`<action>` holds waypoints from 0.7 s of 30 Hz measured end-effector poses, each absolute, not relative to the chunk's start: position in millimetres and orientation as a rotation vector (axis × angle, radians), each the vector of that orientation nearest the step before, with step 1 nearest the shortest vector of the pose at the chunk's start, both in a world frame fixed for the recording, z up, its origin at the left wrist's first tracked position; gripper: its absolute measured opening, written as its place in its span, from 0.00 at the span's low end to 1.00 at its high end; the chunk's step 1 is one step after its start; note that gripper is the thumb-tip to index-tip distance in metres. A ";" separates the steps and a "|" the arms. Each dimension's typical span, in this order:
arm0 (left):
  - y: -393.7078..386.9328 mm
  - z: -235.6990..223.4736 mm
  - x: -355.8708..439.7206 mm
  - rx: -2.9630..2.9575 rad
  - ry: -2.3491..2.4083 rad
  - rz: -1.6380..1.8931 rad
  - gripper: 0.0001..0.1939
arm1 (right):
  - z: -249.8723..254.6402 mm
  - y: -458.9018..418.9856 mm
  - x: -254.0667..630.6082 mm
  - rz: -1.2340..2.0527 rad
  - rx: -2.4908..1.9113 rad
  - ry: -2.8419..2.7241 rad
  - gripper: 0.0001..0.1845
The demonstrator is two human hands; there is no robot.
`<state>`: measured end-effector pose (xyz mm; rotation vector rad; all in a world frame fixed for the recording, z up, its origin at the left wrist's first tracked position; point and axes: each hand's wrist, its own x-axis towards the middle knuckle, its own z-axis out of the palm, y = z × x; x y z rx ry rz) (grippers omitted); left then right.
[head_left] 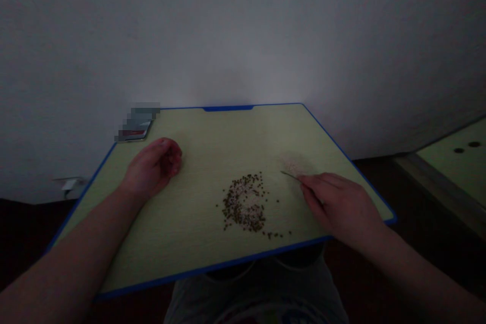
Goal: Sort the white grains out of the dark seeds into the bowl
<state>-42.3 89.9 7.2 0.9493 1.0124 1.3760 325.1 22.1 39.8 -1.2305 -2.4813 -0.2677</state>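
Grain Piles on Desk: Condition of Separation

1. Main pile. A mixed pile (243,205) lies on the desk (197,136), between the hands and toward the near edge. Dark grains and pale grains are intermingled in it. The dark ones are densest along the left and lower sides; pale ones show mostly in the middle. A few stray dark grains (281,236) lie to its lower right.

2. Second pile. A pale pile (294,163) lies farther back and to the right, apart from the mixed pile. No dark grains are discernible in it.

3. Right hand. The right hand (343,205) pinches a thin tool (289,175) between thumb and fingers. The tip points left, just beside the near edge of the pale pile. The exact type of tool and any grain at its tip cannot be determined.

4. Left hand. The left hand (150,167) rests on the desk at the left, fingers curled inward. Full closure and any contents cannot be confirmed.

5. Extent of separation. Judged by the present layout, separation is partial: a pale portion stands apart, while the larger pile is unsorted in composition
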 end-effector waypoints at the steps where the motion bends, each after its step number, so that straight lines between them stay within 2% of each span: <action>1: 89.9 7.2 -42.3 0.948 1.014 1.376 0.09 | 36.7 20.8 326.8 -0.213 -1.236 -2.498 0.12; 7: 88.6 8.5 -41.2 0.966 1.017 1.364 0.10 | 25.0 7.0 321.5 0.023 -1.155 -2.540 0.14; 15: 88.7 7.0 -42.4 0.988 1.004 1.355 0.10 | 28.6 -3.5 313.8 0.044 -0.951 -2.625 0.15; 21: 89.4 5.7 -42.7 0.969 0.991 1.377 0.10 | 31.2 31.8 312.0 -0.099 -1.136 -2.564 0.15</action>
